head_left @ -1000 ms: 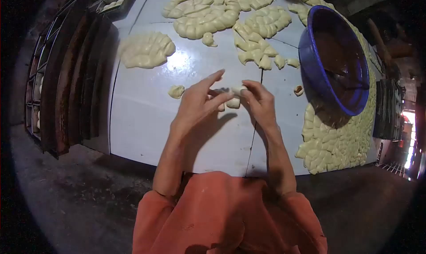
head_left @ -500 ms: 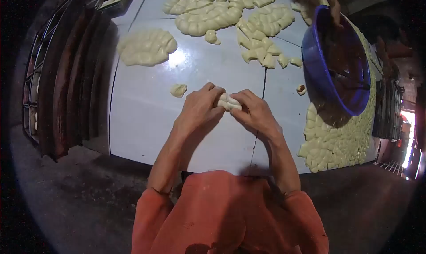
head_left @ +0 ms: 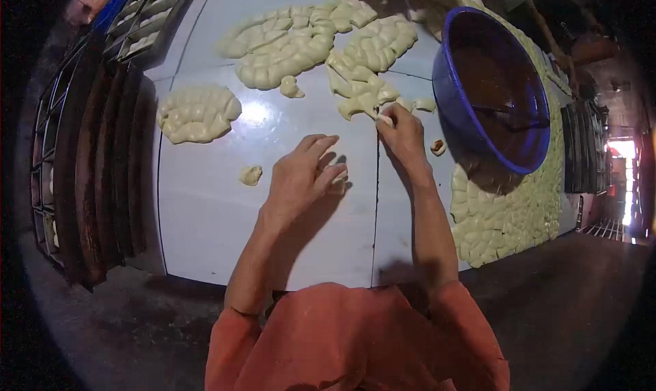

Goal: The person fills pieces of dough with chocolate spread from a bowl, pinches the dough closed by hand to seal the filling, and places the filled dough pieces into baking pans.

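Observation:
My left hand hovers over the middle of the white table with its fingers apart. A pale dough piece lies partly hidden under its fingertips; I cannot tell whether they touch it. Farther forward and to the right, my right hand pinches a small piece of dough at the near edge of a cluster of cut dough pieces. To the left of my left hand rests a single dough lump.
A blue basin with brown contents stands at the right, beside a wide sheet of dough pieces. Near it lies a small dough piece with a brown centre. More dough is at the left, by dark racks.
My hands have parted. The right one has moved forward from the dough piece to the cut dough, while the left has opened. Another person's hand has left the basin.

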Tool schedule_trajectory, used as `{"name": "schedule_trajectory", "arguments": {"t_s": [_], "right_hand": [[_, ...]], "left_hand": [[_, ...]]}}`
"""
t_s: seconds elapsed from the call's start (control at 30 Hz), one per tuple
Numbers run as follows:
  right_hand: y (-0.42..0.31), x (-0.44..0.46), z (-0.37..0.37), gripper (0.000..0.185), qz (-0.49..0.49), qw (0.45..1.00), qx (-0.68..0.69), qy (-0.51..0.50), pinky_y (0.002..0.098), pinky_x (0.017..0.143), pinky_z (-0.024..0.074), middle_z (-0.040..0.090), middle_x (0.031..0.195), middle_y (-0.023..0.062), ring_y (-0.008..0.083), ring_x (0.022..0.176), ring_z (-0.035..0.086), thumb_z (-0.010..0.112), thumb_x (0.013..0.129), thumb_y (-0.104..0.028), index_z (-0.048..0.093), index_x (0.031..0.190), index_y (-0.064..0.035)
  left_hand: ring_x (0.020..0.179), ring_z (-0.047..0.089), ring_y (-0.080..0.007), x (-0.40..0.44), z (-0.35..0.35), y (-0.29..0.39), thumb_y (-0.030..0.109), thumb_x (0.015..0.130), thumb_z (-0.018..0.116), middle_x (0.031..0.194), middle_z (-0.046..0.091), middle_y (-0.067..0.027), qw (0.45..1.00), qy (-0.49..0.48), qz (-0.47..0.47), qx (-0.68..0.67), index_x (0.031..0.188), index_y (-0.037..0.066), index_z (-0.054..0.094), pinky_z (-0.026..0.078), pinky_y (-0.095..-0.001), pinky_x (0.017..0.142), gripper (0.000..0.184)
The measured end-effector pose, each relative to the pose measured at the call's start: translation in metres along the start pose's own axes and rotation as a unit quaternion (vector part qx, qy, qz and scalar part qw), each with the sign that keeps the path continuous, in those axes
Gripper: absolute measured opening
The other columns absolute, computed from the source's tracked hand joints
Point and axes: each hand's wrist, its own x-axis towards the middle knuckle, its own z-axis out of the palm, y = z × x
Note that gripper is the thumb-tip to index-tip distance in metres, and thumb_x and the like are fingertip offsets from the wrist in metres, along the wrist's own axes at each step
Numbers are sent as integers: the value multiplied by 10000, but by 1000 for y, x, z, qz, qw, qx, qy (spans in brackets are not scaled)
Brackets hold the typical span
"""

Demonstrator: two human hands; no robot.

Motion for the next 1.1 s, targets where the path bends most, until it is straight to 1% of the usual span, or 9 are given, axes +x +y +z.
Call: {"name": "schedule_trajectory", "arguments": {"t_s": [0.03, 0.1, 0.3, 0.43, 0.63, 0.7, 0.87, 0.97, 1.1], "right_hand": [[2, -13, -7, 177, 2, 1000, -2, 0, 413, 750, 525, 675, 901, 92, 321, 802, 654, 687, 848, -115, 635, 986, -16], [5, -46, -19, 187, 221, 899, 355, -130, 309, 689, 512, 664, 924, 54, 188, 785, 641, 689, 865, -82, 616, 1022, -10], [-16, -121, -36, 454, 214, 764, 607, -46, 233, 650, 495, 659, 977, 33, 112, 781, 622, 688, 888, -71, 528, 1309, -17], [-9, -146, -46, 320, 262, 782, 554, -110, 251, 713, 540, 656, 1043, 53, 116, 917, 637, 683, 926, -96, 606, 1214, 22], [-16, -165, -52, 225, 134, 898, 416, 39, 279, 841, 556, 642, 993, 53, 129, 964, 633, 699, 926, -62, 641, 1140, -23], [-22, -164, -55, 203, 155, 852, 493, 78, 290, 857, 548, 638, 1005, 62, 139, 970, 632, 713, 906, -49, 629, 1086, -10], [-29, -161, -50, 193, 134, 718, 679, 67, 287, 834, 542, 655, 1022, 64, 135, 922, 648, 645, 962, -71, 584, 1137, -17], [-57, -146, -74, 206, 137, 645, 747, 82, 290, 818, 548, 653, 1017, 58, 125, 917, 650, 649, 963, -93, 579, 1146, -32], [-40, -131, -96, 184, 116, 639, 760, -15, 300, 813, 550, 650, 1003, 54, 132, 918, 645, 650, 975, -134, 581, 1123, -50]], "left_hand": [[779, 712, -263, 1, 6, 3, 250, 868, 737, 1198, 655, -123, 1000, -2, 0, -2, 1244, 54, 640, 556, -367, 723, 435], [722, 698, -254, -3, 19, 7, 238, 861, 746, 1103, 681, -124, 998, 3, 17, -53, 1220, 57, 655, 549, -363, 694, 412], [705, 680, -220, -15, 79, 17, 258, 882, 739, 907, 708, -140, 982, -65, -35, -177, 1139, 15, 694, 532, -332, 656, 357], [739, 638, -112, -17, 85, 32, 174, 920, 700, 876, 723, -82, 935, -124, -106, -315, 1060, -29, 700, 512, -270, 692, 247], [933, 694, -172, -18, 83, 52, 202, 947, 678, 1022, 726, -102, 933, -176, -92, -301, 1144, -27, 674, 532, -299, 812, 302], [1072, 659, -209, -19, 97, 63, 225, 949, 676, 1188, 681, -137, 963, 60, 20, -263, 1291, -14, 593, 510, -341, 898, 426], [1120, 667, -273, -14, 128, 92, 412, 1006, 587, 1272, 639, -235, 925, 114, 152, -330, 1421, -55, 473, 528, -353, 924, 635], [1012, 724, -297, 1, 155, 74, 377, 849, 788, 1208, 689, -208, 891, 135, 232, -366, 1441, 2, 488, 559, -337, 844, 762], [1030, 717, -263, -2, 159, 81, 421, 806, 817, 1177, 700, -206, 907, 66, 163, -384, 1466, 26, 466, 556, -327, 835, 845]]}}
